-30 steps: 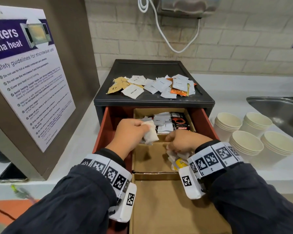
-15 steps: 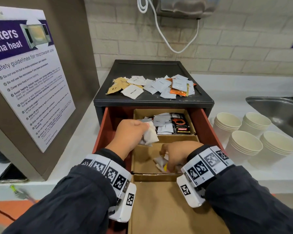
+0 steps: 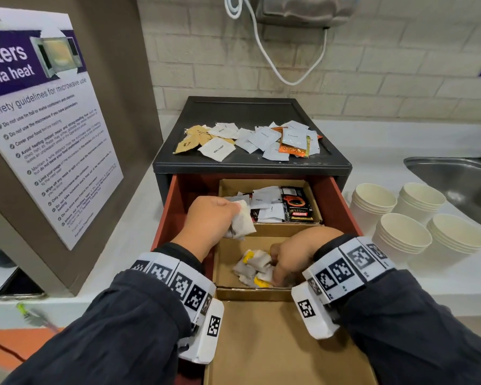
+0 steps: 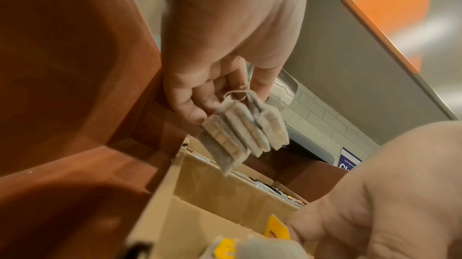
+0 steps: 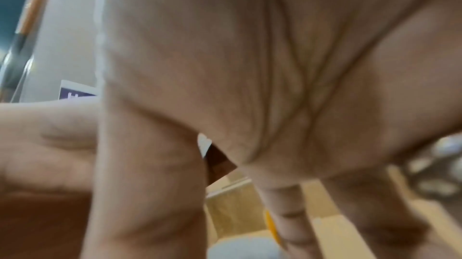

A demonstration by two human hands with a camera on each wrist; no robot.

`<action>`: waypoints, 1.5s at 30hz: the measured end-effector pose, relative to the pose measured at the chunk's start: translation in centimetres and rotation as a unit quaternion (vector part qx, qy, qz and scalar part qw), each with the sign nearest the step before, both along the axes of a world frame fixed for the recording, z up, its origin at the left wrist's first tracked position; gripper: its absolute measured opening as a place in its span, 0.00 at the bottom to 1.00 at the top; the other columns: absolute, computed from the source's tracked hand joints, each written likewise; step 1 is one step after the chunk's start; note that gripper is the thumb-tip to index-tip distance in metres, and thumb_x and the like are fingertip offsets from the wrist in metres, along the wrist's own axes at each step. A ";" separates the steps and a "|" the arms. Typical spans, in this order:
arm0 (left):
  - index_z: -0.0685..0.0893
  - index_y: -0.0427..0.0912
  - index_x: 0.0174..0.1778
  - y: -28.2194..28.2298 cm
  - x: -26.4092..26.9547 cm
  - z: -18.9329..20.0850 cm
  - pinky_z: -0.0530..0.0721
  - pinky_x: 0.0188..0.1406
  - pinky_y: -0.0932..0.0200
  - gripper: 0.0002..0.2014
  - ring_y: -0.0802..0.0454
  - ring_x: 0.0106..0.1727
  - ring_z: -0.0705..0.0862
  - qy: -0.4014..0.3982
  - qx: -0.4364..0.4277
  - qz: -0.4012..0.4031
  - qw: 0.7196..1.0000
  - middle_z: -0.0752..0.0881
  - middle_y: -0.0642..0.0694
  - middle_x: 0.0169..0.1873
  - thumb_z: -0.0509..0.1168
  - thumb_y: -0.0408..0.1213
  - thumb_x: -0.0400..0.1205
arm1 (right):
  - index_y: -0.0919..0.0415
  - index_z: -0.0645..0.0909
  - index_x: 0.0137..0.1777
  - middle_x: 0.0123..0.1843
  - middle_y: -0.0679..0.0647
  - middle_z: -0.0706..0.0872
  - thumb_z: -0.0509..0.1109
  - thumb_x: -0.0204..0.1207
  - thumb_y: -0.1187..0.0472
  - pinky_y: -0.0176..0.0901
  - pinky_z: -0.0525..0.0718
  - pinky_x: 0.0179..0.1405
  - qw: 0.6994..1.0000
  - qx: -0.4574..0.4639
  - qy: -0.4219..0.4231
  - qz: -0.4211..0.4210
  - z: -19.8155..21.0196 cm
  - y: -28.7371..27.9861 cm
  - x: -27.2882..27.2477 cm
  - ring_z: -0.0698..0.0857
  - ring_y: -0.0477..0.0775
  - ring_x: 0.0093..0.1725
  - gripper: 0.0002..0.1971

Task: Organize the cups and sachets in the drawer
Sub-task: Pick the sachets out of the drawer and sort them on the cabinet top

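My left hand (image 3: 228,218) grips a bunch of grey tea bags (image 3: 240,225) above the left side of the open red drawer (image 3: 336,198); the left wrist view shows the tea bags (image 4: 247,130) fanned out under my left hand (image 4: 220,101). My right hand (image 3: 281,265) reaches down into the middle cardboard compartment (image 3: 229,247), fingers pointing down and touching a small heap of yellow-tagged tea bags (image 3: 254,266) lying there. In the right wrist view its fingers (image 5: 287,214) look nearly straight beside a yellow tag (image 5: 271,227). The back compartment (image 3: 225,187) holds white and black sachets (image 3: 270,204).
Loose sachets (image 3: 250,137) cover the black cabinet top. Four stacks of paper cups (image 3: 400,234) stand on the white counter to the right, with a steel sink (image 3: 456,179) behind them. The front cardboard compartment (image 3: 275,343) is bare. A microwave sign (image 3: 47,134) stands at left.
My right hand has gone down from the divider into the middle compartment with its tea bags, which now lie on the compartment floor. The left hand has stayed in place with its bunch.
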State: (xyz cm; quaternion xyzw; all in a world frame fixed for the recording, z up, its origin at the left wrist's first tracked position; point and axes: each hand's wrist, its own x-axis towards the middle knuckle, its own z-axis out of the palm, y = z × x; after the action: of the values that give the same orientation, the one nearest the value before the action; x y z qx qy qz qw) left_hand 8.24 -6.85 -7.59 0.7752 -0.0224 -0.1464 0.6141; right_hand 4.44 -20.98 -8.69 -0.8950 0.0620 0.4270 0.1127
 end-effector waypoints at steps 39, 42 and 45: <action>0.82 0.45 0.50 0.1 1.2 -0.4 0.80 0.47 0.56 0.05 0.51 0.44 0.80 0.018 -0.056 0.113 0.992 0.80 0.51 0.37 0.66 0.33 0.80 | 0.59 0.79 0.32 0.34 0.54 0.83 0.65 0.71 0.69 0.41 0.80 0.37 0.895 0.225 -0.343 -0.174 -0.1 -0.5 1.1 0.81 0.49 0.37 0.09; 0.81 0.47 0.46 0.1 1.2 -0.5 0.81 0.44 0.58 0.04 0.55 0.40 0.79 0.016 -0.051 0.109 0.993 0.80 0.51 0.37 0.66 0.33 0.80 | 0.61 0.84 0.46 0.48 0.56 0.86 0.67 0.74 0.62 0.45 0.80 0.44 0.959 0.067 -0.275 -0.009 -1.5 0.4 0.9 0.83 0.55 0.48 0.05; 0.82 0.46 0.47 0.1 1.2 -0.6 0.83 0.54 0.50 0.04 0.50 0.45 0.81 0.015 -0.049 0.108 0.993 0.81 0.50 0.38 0.66 0.33 0.80 | 0.61 0.83 0.49 0.50 0.57 0.83 0.65 0.77 0.62 0.44 0.78 0.47 0.971 -0.027 -0.213 0.106 -2.2 1.3 0.9 0.81 0.56 0.50 0.06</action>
State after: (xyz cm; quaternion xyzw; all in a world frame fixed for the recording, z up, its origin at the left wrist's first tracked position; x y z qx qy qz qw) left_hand 9.43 -6.72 -8.24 0.7401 0.0634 -0.0893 0.6636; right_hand 5.39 -19.68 -10.94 -0.9697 -0.0475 0.2338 0.0535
